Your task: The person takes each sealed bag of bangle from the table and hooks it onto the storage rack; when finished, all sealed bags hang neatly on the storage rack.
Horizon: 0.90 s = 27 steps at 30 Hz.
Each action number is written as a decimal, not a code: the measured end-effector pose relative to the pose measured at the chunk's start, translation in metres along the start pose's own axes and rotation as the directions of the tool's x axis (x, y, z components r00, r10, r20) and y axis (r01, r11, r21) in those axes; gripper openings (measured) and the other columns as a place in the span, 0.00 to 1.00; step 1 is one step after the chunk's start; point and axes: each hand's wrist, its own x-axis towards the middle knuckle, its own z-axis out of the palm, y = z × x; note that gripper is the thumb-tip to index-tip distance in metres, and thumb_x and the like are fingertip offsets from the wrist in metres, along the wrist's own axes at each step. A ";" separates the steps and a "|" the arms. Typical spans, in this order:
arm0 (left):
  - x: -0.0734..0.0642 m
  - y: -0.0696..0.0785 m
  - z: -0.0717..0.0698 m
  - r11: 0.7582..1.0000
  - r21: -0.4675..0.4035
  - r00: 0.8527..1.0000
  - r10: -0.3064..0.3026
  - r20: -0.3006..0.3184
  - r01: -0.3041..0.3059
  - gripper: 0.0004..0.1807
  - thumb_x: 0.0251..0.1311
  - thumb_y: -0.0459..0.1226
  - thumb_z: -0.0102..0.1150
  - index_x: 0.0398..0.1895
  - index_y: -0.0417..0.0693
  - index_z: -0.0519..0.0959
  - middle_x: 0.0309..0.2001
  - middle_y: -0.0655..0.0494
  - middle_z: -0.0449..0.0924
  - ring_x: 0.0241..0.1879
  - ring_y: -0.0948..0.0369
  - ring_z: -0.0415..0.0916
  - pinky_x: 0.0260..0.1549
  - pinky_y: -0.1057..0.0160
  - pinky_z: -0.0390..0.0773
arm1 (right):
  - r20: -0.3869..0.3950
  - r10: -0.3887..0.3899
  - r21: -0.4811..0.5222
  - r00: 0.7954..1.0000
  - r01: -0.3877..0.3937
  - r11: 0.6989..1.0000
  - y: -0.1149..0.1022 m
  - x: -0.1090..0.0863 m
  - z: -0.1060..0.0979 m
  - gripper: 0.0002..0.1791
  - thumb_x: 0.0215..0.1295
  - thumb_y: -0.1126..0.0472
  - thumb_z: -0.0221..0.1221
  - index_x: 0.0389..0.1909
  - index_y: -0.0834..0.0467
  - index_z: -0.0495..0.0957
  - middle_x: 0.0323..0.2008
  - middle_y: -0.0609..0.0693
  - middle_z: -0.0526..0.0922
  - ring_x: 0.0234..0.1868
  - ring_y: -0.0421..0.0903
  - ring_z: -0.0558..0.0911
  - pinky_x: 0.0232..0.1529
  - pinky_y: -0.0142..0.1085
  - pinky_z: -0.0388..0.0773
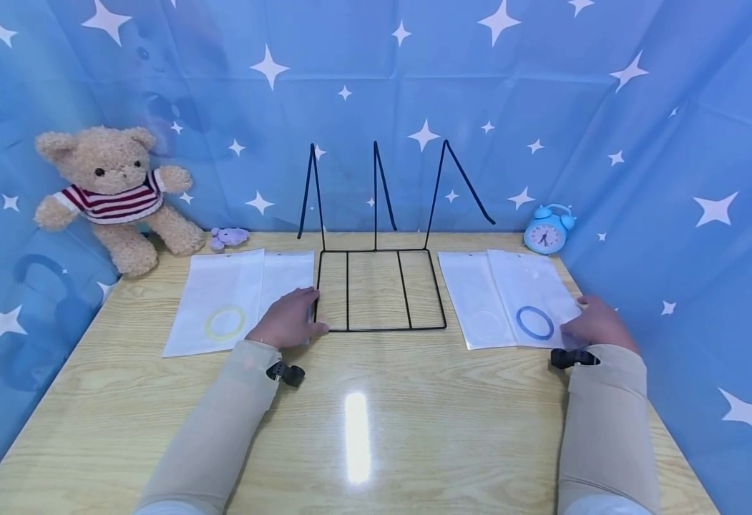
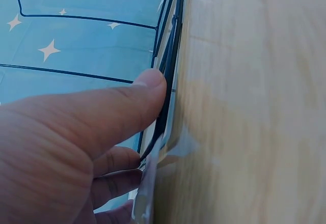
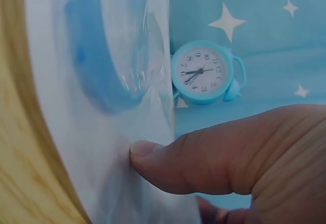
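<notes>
A black wire rack [image 1: 376, 330] with three tall bent prongs stands on the table. My left hand [image 1: 287, 319] grips its front left corner, the thumb [image 2: 151, 94] against the wire and the other fingers at the side bar. Under and beside that hand lie clear plastic bags, one holding a yellow ring [image 1: 207, 325]; the other's lower part is hidden by the hand. My right hand [image 1: 597, 323] pinches the right edge of a plastic bag [image 3: 119, 137] that contains a blue ring [image 1: 518, 322]. Its neighbouring bag [image 1: 469, 286] holds a whitish ring.
A teddy bear [image 1: 118, 204] in a striped shirt sits at the back left, with a small purple toy [image 1: 229, 237] beside it. At the back right stands a blue alarm clock [image 1: 545, 234]. A starry blue curtain [image 1: 376, 93] surrounds the wooden table [image 1: 453, 429].
</notes>
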 end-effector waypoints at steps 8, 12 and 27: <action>0.000 0.000 -0.001 1.000 0.006 1.000 0.020 -0.004 -0.020 0.46 0.68 0.51 0.69 0.81 0.37 0.62 0.81 0.39 0.59 0.81 0.40 0.55 0.79 0.41 0.60 | 0.005 -0.042 0.004 0.999 0.041 0.999 -0.001 -0.002 -0.002 0.52 0.64 0.61 0.62 0.83 0.68 0.44 0.77 0.80 0.51 0.65 0.75 0.62 0.56 0.66 0.75; -0.001 0.001 -0.001 1.000 0.010 1.000 0.018 -0.003 -0.018 0.46 0.68 0.51 0.69 0.81 0.38 0.62 0.82 0.40 0.59 0.81 0.40 0.55 0.79 0.41 0.60 | 0.036 -0.075 0.009 0.997 0.074 0.997 -0.003 -0.004 -0.004 0.43 0.66 0.64 0.57 0.81 0.67 0.55 0.76 0.79 0.51 0.60 0.72 0.65 0.48 0.57 0.77; 0.001 0.001 0.000 1.000 0.026 1.000 0.013 -0.007 -0.013 0.46 0.68 0.51 0.69 0.81 0.37 0.63 0.81 0.39 0.60 0.80 0.40 0.57 0.79 0.42 0.61 | 0.025 -0.079 0.044 0.997 0.078 0.996 -0.012 -0.016 -0.003 0.35 0.69 0.69 0.43 0.78 0.62 0.66 0.74 0.75 0.54 0.60 0.70 0.63 0.41 0.47 0.71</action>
